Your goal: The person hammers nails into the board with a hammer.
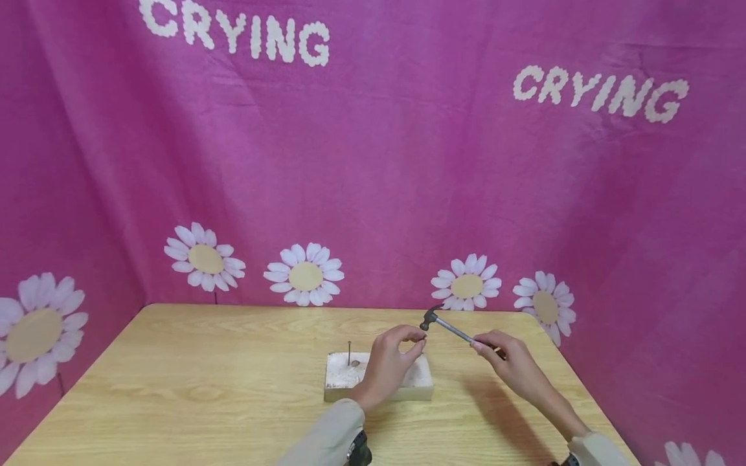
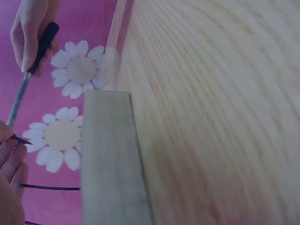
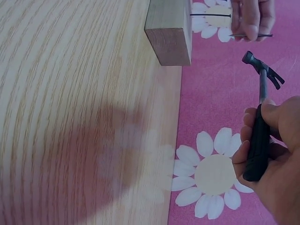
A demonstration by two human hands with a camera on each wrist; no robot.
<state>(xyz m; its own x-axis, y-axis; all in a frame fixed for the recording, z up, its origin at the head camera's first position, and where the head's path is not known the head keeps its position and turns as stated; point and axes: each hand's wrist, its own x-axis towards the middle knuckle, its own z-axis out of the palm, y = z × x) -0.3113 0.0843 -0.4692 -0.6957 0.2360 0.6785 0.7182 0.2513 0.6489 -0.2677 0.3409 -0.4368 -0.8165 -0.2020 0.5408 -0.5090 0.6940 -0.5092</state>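
Observation:
A wooden block (image 1: pixel 337 375) with a whitish top lies on the table under my left hand (image 1: pixel 386 362). Thumb and fingertips of that hand pinch a thin nail (image 3: pixel 266 35) above the block; in the right wrist view the nail stands apart from the block's face. My right hand (image 1: pixel 515 367) grips a small claw hammer (image 1: pixel 453 329) by its black handle (image 3: pixel 258 145). The hammer head (image 3: pixel 253 60) is close to the left fingertips. Another nail (image 1: pixel 349 353) stands upright in the block's left part, beside a dark round spot. The left wrist view shows two standing nails (image 2: pixel 51 188).
The wood-grain table (image 1: pixel 192 375) extends around the block. A pink cloth (image 1: pixel 379 162) with white daisies and lettering hangs behind the table and at both sides. My right arm casts a shadow (image 1: pixel 504 414) on the tabletop.

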